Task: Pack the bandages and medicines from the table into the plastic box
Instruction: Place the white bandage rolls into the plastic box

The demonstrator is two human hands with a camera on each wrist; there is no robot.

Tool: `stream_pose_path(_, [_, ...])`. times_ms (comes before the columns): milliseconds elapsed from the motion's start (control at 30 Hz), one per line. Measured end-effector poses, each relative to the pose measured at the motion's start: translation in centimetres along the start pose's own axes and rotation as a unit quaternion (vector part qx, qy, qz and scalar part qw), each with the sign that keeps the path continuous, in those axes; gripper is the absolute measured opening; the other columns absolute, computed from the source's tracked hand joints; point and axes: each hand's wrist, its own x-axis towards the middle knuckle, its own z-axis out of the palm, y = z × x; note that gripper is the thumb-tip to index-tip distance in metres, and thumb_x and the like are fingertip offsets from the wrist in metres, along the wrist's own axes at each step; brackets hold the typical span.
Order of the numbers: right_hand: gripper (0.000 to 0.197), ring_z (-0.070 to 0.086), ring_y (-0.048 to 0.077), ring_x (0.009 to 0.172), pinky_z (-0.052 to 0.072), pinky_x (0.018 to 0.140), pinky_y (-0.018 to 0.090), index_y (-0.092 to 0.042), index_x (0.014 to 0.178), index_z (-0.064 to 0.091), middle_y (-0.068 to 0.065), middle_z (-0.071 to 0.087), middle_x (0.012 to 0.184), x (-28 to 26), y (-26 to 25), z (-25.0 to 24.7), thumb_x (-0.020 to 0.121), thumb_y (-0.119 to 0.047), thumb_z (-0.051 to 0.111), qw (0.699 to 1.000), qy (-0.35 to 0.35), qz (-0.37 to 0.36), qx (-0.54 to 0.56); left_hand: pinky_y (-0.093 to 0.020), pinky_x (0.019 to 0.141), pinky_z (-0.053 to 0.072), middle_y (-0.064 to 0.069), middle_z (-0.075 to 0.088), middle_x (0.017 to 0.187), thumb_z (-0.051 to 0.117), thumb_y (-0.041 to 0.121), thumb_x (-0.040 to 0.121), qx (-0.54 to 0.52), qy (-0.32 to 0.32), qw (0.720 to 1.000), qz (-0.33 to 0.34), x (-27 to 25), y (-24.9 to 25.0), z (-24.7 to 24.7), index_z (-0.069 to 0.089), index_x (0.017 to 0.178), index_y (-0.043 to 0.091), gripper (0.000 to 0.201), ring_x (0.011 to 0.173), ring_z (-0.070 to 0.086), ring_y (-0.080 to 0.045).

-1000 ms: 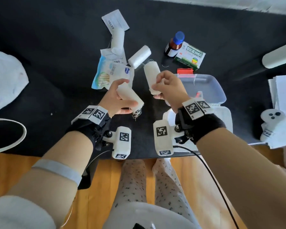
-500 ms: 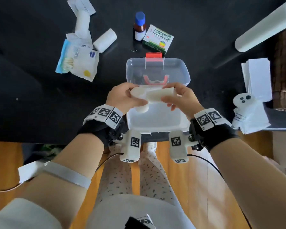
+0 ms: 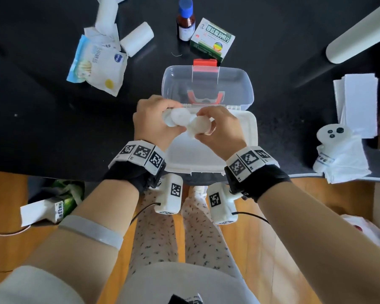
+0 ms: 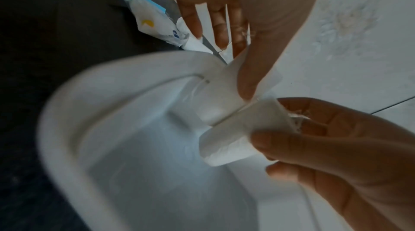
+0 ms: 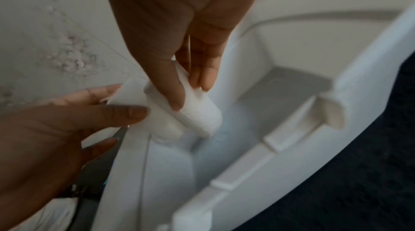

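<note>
Over the open white box base [image 3: 208,156] near the table's front edge, my left hand [image 3: 156,119] grips one white bandage roll [image 3: 177,116]. My right hand [image 3: 217,126] grips a second roll [image 3: 199,126], and the two rolls touch side by side. The wrist views show both rolls just above the box floor: left hand [image 4: 229,43] and right-hand roll [image 4: 233,139]; right hand [image 5: 191,91] and its roll [image 5: 199,110]. The clear lid [image 3: 235,84] lies open behind. Another roll [image 3: 137,39], a swab packet [image 3: 97,64], a brown bottle [image 3: 185,20] and a green medicine carton [image 3: 213,39] lie beyond.
A white tube [image 3: 360,34] crosses the far right corner. Folded papers [image 3: 358,102] and a white controller on tissue [image 3: 333,134] sit right of the box. The table edge runs just below my wrists, with wooden floor beneath.
Both hands carried their rolls from the table's left part to above the box. The rolls, held end to end half a second ago, now point down into the base.
</note>
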Motion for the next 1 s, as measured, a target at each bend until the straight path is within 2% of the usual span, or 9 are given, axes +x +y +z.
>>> stream_pose_path(133, [0.046,0.062,0.028,0.089,0.044,0.076,0.027,-0.016,0.113,0.064,0.009,0.062,0.111,0.2,0.6,1.5,0.069,-0.01,0.075,0.999,-0.001,-0.016,-0.045,-0.037,0.096,0.038,-0.005,0.05,0.123,0.08,0.031,0.048,0.016,0.02,1.0,-0.009,-0.2,-1.5,0.7,0.073,0.088,0.021,0.042,0.116,0.043,-0.029])
stream_pose_path(300, [0.049,0.063,0.029,0.092,0.048,0.087,0.035,-0.024,0.122,0.06,0.008,0.063,0.112,0.1,1.0,2.2,0.076,-0.015,0.072,0.998,-0.005,0.021,-0.066,-0.04,0.103,0.035,-0.003,0.038,0.14,0.087,0.021,0.049,0.031,-0.002,0.999,-0.035,-0.2,-3.0,1.5,0.073,0.089,0.019,0.042,0.127,0.034,-0.031])
stream_pose_path(533, [0.043,0.068,0.023,0.081,0.052,0.086,0.039,-0.021,0.119,0.057,0.005,0.068,0.106,0.5,0.6,2.6,0.079,-0.01,0.067,0.998,0.008,0.054,0.008,-0.013,0.093,0.023,-0.005,0.041,0.139,0.081,0.011,0.059,0.011,-0.012,0.999,-0.049,0.2,-3.2,1.8,0.07,0.105,0.019,0.047,0.126,0.038,-0.027])
stream_pose_path(567, [0.039,0.068,0.023,0.08,0.053,0.084,0.039,-0.019,0.116,0.055,0.005,0.069,0.105,0.5,0.6,2.6,0.079,-0.011,0.067,0.998,0.011,0.057,0.013,-0.014,0.096,0.026,-0.007,0.042,0.138,0.08,0.01,0.06,0.007,-0.017,0.999,-0.042,0.1,-3.4,1.7,0.069,0.106,0.019,0.048,0.126,0.039,-0.027])
stream_pose_path(633, [0.035,0.068,0.022,0.079,0.054,0.081,0.038,-0.016,0.11,0.051,0.005,0.069,0.104,0.5,0.6,2.6,0.078,-0.011,0.067,0.997,0.015,0.066,0.023,-0.03,0.1,0.041,-0.008,0.045,0.131,0.078,0.008,0.059,-0.025,-0.016,0.999,-0.025,-0.1,-3.5,1.6,0.067,0.105,0.016,0.048,0.122,0.045,-0.025])
stream_pose_path(700, [0.036,0.068,0.022,0.079,0.054,0.079,0.035,-0.014,0.106,0.05,0.005,0.067,0.104,0.6,0.8,2.7,0.076,-0.011,0.07,0.996,0.015,0.083,0.041,-0.031,0.084,0.051,-0.004,0.045,0.121,0.077,0.008,0.057,-0.1,-0.007,0.994,-0.043,-0.4,-3.1,1.3,0.057,0.102,0.018,0.05,0.111,0.052,-0.021])
stream_pose_path(800, [0.037,0.069,0.022,0.081,0.054,0.078,0.03,-0.013,0.104,0.053,0.002,0.064,0.097,0.8,0.8,2.7,0.073,-0.012,0.074,0.991,0.01,0.114,0.074,-0.015,0.069,0.043,0.002,0.048,0.114,0.079,0.012,0.057,-0.168,-0.01,0.979,-0.117,-0.4,-2.7,1.1,0.042,0.107,0.023,0.063,0.1,0.054,-0.013])
stream_pose_path(900, [0.039,0.066,0.016,0.077,0.052,0.081,0.025,-0.014,0.104,0.059,-0.007,0.061,0.093,0.9,0.7,2.9,0.07,-0.011,0.077,0.987,0.014,0.116,0.108,-0.009,0.064,0.041,0.006,0.052,0.108,0.079,0.009,0.062,-0.162,-0.029,0.977,-0.139,-0.2,-2.9,1.2,0.045,0.12,0.017,0.068,0.09,0.053,-0.003])
stream_pose_path(1000, [0.038,0.062,0.011,0.079,0.053,0.087,0.026,-0.013,0.103,0.061,-0.009,0.06,0.094,1.0,0.5,2.9,0.069,-0.01,0.077,0.984,0.013,0.114,0.136,0.003,0.059,0.042,0.006,0.055,0.105,0.077,0.004,0.065,-0.155,-0.03,0.978,-0.137,-0.2,-3.0,1.3,0.051,0.116,0.014,0.058,0.083,0.052,0.004])
